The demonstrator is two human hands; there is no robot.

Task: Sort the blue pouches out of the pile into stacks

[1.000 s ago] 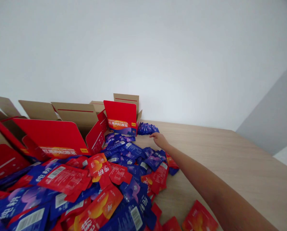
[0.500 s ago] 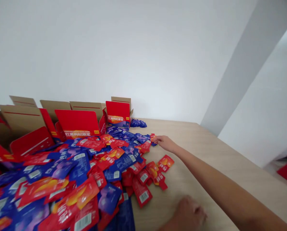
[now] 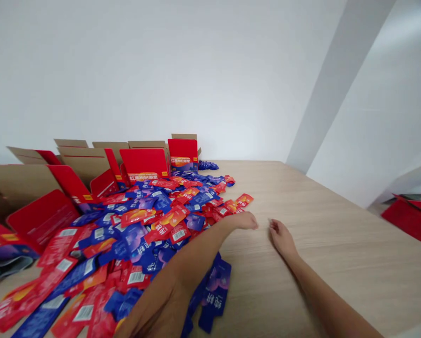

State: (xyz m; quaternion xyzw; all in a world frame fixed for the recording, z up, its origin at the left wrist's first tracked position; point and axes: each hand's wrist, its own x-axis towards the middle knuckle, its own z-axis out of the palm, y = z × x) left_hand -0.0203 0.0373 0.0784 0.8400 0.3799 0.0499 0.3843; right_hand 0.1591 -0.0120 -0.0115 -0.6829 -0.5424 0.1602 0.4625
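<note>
My left hand is low over the wooden table, just right of a heap of red and blue sachets. Its fingers are curled together, and nothing shows in them. Across a narrow gap is my right hand, its fingers loosely bent and slightly apart, with no item visible in it. The sachet nearest my left hand is a red and orange one at the heap's right edge. Below my left forearm a blue sachet pokes out; the forearm hides part of the heap.
Open red cartons with brown flaps stand behind and left of the heap. Beside the farthest carton lies a row of blue sachets. A white wall backs the table. A red object is at far right.
My right hand has left the red sachet at the heap's far edge and come back toward me. My left hand has moved forward, and the view has shifted.
</note>
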